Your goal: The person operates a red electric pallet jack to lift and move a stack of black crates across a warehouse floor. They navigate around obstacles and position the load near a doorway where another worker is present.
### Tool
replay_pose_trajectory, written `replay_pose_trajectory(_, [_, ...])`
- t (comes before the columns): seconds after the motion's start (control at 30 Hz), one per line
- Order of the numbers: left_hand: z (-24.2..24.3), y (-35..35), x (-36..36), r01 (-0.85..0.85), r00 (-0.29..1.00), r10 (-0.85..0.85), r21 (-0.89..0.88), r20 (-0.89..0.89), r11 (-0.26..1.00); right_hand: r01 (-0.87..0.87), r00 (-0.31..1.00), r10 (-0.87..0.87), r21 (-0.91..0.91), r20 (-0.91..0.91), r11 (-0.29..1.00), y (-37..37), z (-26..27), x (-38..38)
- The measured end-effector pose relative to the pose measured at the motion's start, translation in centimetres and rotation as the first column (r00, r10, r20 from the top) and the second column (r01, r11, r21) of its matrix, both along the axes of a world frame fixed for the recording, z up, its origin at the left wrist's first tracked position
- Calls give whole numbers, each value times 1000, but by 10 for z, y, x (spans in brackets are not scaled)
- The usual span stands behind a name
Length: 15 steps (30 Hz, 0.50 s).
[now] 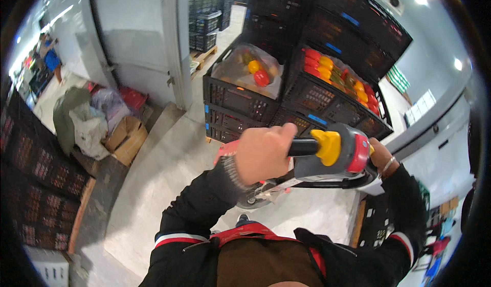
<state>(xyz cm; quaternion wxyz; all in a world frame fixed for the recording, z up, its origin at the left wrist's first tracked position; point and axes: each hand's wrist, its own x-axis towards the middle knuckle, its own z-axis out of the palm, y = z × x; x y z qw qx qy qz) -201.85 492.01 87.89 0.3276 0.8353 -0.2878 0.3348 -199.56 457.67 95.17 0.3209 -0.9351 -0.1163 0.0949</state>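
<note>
My left hand is closed around the black grip of a pallet truck's control handle, whose head carries yellow thumb controls and a red button. On the far side of that head, my right hand grips the other end, partly hidden by it; a bracelet circles the wrist. Beyond the handle rise stacked black plastic crates. One open crate holds a few red and yellow bell peppers on a clear liner; the crate beside it is filled with red, yellow and green peppers.
A cardboard box and sacks lie on the left near a grey door. Dark crates stand on a pallet at far left. More crates are beyond the doorway. A person stands at upper left; others appear lower right.
</note>
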Motion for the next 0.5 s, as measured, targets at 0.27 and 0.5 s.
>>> replay_pose_trajectory(0.27, [16,-64,15,211,968,-222,102,115,972,189,965,-217,188,145,964,-79,-16,-26])
replay_pose_trajectory(0.5, [4,4,46,189,981,-191,45,41,981,447,887,-399,216,-230,868,26,-22,9])
